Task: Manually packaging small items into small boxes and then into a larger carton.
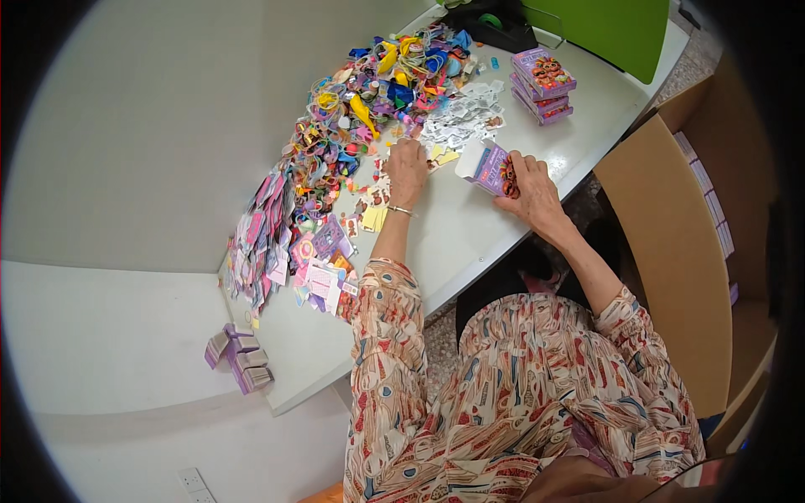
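My right hand [537, 194] is wrapped round a small purple printed cardboard box [490, 166]. The box is tilted, its white-lined end open toward my left hand. My left hand [407, 172] is down at the edge of the heap, fingers curled and pressed together; whatever is in them is hidden. Close to it lie yellow paper pieces [374, 220], small printed cards and white printed packets [465, 113]. Beyond spreads a big heap of colourful small toys and bands [344, 117], several yellow and blue pieces among them.
Stacked purple boxes [543, 84] stand at the table's far right. Folded purple printed sheets [260, 239] pile up at left, with bundled purple-edged cards [239, 359] near the corner. A large open cardboard carton [671, 243] stands right of the table. A green panel [604, 33] rises behind.
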